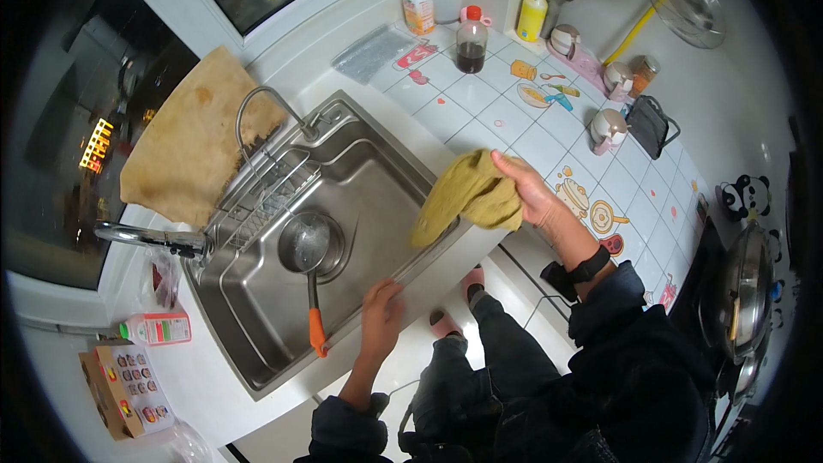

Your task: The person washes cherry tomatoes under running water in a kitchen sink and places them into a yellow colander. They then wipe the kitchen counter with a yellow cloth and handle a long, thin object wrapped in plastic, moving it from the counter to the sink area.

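My right hand (524, 190) grips a mustard-yellow cloth (472, 190), which hangs in folds over the right end of the sink's front rim. Some of the rim is hidden under it. My left hand (380, 305) is at the front edge of the stainless steel sink (379, 212), its fingers bent and slightly blurred; I cannot tell if it presses on the edge. In the basin stands a small metal pot (307, 241) with an orange-tipped handle (316, 331) resting on the front rim, left of my left hand.
A wire rack (273, 199) and a chrome faucet (151, 238) are along the sink's back left. A wooden board (193, 135) leans by the window. A bottle of dark liquid (471, 45) and several lidded jars (607, 128) stand on the tile-patterned counter. A covered pan (746, 296) sits far right.
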`<control>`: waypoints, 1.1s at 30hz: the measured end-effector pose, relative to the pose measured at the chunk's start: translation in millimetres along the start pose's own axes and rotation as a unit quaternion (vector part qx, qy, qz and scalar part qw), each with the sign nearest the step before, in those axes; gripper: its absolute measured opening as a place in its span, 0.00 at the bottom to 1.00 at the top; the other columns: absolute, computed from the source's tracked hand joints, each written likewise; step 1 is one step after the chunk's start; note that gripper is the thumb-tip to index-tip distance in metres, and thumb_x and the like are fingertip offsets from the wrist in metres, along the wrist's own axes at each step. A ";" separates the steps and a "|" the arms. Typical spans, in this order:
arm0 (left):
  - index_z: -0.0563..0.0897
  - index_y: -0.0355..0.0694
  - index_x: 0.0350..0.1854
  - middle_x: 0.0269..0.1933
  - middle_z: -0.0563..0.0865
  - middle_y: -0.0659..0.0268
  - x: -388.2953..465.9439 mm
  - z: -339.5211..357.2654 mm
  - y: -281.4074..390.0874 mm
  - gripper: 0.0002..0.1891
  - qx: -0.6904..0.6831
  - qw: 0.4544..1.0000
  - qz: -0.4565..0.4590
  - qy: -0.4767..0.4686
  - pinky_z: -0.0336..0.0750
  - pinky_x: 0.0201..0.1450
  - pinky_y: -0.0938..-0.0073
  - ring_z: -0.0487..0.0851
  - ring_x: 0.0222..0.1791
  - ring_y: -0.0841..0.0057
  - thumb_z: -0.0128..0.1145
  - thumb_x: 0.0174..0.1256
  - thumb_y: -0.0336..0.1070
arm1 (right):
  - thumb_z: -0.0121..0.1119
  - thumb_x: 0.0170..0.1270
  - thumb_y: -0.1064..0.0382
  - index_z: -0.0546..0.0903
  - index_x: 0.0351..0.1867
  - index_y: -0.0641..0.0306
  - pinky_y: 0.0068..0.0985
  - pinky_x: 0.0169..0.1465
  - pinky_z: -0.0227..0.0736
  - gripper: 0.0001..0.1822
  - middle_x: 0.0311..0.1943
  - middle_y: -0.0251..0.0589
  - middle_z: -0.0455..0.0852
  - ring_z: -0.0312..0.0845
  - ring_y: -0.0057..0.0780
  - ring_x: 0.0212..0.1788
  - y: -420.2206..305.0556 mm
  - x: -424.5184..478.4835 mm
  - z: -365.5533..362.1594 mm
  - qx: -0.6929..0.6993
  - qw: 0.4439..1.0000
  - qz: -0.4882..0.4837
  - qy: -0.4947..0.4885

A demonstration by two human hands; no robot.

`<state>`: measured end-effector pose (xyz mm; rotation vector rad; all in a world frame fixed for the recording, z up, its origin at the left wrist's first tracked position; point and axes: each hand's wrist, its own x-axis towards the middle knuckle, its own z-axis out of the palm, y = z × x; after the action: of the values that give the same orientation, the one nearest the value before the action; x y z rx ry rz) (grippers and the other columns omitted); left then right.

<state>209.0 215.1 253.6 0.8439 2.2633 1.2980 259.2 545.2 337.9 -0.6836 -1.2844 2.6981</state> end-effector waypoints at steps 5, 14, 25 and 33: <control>0.78 0.39 0.46 0.55 0.74 0.55 4.6 1.8 10.4 0.13 0.021 1.000 0.017 0.010 0.66 0.58 0.64 0.71 0.56 0.57 0.55 0.57 0.27 | 0.56 0.60 0.44 0.67 0.62 0.60 0.46 0.64 0.52 0.33 0.61 0.59 0.66 0.56 0.52 0.66 18.7 -1.3 -53.2 -0.648 0.654 -0.257 0.292; 0.76 0.42 0.49 0.54 0.74 0.57 22.7 12.8 -13.6 0.18 0.183 0.983 0.027 0.018 0.61 0.59 0.60 0.70 0.56 0.57 0.59 0.54 0.31 | 0.46 0.61 0.36 0.58 0.68 0.29 0.61 0.65 0.21 0.32 0.73 0.34 0.43 0.33 0.48 0.73 83.1 40.0 -62.3 -0.805 0.558 -0.160 0.122; 0.71 0.38 0.52 0.53 0.75 0.57 26.5 7.9 -3.7 0.20 0.338 0.937 -0.019 -0.085 0.51 0.65 0.54 0.69 0.57 0.63 0.52 0.60 0.42 | 0.30 0.64 0.37 0.42 0.69 0.22 0.63 0.65 0.28 0.32 0.74 0.32 0.34 0.26 0.46 0.74 -75.3 191.8 -173.0 -0.811 0.516 0.078 0.263; 0.70 0.37 0.53 0.52 0.74 0.56 26.9 9.9 -11.4 0.20 0.344 0.937 0.012 -0.068 0.51 0.66 0.54 0.69 0.57 0.61 0.51 0.60 0.40 | 0.40 0.61 0.47 0.51 0.70 0.28 0.63 0.64 0.24 0.33 0.73 0.35 0.39 0.29 0.47 0.74 -56.0 194.5 -192.8 -0.817 0.535 -0.023 0.215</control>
<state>191.6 235.0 237.7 1.1383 2.6135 0.4018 159.5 769.5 204.0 -1.0709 -3.0526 0.2589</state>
